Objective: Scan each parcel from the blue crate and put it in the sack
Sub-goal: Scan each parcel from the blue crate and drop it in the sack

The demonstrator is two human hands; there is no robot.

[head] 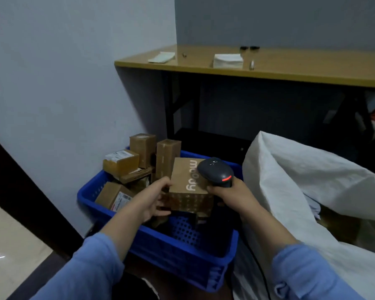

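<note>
Hands meet over the blue crate, which sits on the floor beside a pale wall. The left hand grips the left side of a brown parcel with white lettering, thumb at its top edge and fingers curled beneath, at the crate's middle. The right hand is wrapped round the handle of a dark scanner, whose head, red strip lit, sits at the parcel's far right corner. Other cardboard boxes, 2 of them tall, crowd the crate's far left. The white sack slumps just right of the crate. Behind, a wooden table bears 2 paper stacks.
</note>
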